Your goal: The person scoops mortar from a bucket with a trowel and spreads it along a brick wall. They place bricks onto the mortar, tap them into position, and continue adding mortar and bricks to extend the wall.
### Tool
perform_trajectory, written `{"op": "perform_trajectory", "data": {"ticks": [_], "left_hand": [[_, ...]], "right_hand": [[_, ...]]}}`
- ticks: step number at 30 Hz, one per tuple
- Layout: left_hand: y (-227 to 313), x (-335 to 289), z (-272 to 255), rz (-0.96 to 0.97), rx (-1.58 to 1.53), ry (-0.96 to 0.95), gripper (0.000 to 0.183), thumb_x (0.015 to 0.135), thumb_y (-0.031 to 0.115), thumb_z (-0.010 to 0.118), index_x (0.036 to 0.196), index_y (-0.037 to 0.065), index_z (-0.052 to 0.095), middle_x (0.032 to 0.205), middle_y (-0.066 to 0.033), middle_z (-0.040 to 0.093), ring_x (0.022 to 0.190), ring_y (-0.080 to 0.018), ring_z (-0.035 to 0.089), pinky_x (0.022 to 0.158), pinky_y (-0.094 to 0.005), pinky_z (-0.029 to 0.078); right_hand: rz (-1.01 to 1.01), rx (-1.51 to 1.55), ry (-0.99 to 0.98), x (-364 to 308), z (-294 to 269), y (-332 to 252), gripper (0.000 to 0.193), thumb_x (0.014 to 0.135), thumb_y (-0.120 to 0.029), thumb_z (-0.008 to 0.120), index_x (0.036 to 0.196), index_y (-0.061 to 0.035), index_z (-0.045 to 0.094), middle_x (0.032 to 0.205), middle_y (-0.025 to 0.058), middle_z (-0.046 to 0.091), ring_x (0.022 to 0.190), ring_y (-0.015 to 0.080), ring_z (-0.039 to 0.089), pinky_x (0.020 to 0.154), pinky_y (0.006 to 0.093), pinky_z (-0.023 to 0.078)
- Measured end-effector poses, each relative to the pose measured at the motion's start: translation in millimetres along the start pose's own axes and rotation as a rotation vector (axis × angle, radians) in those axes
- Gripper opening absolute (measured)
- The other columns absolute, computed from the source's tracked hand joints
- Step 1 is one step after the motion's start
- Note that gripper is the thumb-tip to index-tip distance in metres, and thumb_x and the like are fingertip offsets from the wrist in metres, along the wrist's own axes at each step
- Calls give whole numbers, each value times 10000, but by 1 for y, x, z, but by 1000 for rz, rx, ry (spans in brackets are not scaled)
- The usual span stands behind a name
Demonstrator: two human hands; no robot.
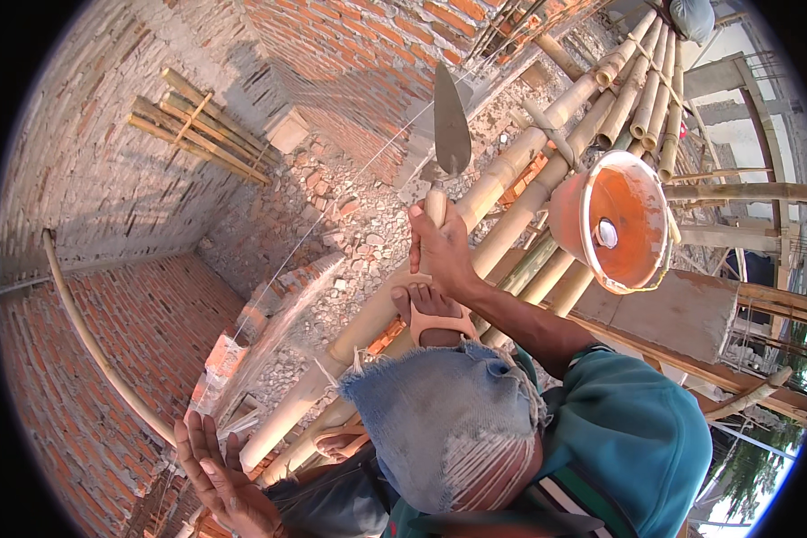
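My right hand (443,247) is closed round the wooden handle of a trowel (452,130), whose grey pointed blade extends away from me above the bamboo poles. Down at the lower left, my left hand (227,484) has its fingers stretched out, with nothing seen in them. A low brick wall top (229,354) lies a little beyond that hand. To the right of the trowel, an orange bucket (569,213) rests on the poles, tilted so its inside shows. A small whitish thing (606,233) is inside it. My sandalled foot (435,314) stands on the poles below my right hand.
Bamboo poles (502,175) form the platform under me, running from lower left to upper right. A thin string (318,220) stretches across the room. Brick walls (125,350) enclose a rubble-strewn floor (336,242) below. Bundled bamboo (197,125) leans at the far left.
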State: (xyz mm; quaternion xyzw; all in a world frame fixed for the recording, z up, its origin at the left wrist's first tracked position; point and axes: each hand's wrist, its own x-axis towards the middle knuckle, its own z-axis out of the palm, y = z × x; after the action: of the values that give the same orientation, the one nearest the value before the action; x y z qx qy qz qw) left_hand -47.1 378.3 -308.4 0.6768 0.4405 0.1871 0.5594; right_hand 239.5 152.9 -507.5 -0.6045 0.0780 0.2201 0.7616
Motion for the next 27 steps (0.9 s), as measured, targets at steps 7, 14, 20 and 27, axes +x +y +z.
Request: {"op": "perform_trajectory", "data": {"ticks": [7, 14, 20, 27], "left_hand": [[15, 8, -23, 26, -165, 201, 623, 1046, 357, 564, 1545, 28, 387, 1591, -302, 388, 1477, -451, 388, 1170, -647, 331], [36, -12, -62, 71, -127, 387, 706, 1023, 515, 500, 1557, 65, 398, 1587, -276, 406, 1461, -478, 394, 1196, -656, 321], [36, -38, -90, 68, 12, 459, 687, 1030, 487, 473, 1579, 83, 387, 1603, -244, 406, 1483, -446, 377, 1213, -621, 296], [23, -49, -103, -20, -103, 422, 721, 1035, 507, 476, 1645, 192, 255, 1706, -171, 237, 1567, -410, 211, 1273, -607, 127]], "right_hand": [[224, -5, 367, 128, -78, 1, 254, 1017, -286, 650, 1034, -69, 518, 733, 32, 530, 493, 143, 504, 395, 320, 425], [314, -278, 188, 206, -127, -22, 211, 986, -216, 674, 946, -38, 569, 715, 47, 550, 501, 148, 504, 401, 331, 404], [199, -243, 278, 227, -136, -39, 193, 972, -243, 689, 937, -75, 601, 721, 15, 566, 485, 117, 496, 399, 297, 385], [137, -313, 375, 212, -147, -42, 193, 953, -223, 697, 982, -55, 609, 730, 15, 566, 481, 127, 498, 390, 315, 386]]}}
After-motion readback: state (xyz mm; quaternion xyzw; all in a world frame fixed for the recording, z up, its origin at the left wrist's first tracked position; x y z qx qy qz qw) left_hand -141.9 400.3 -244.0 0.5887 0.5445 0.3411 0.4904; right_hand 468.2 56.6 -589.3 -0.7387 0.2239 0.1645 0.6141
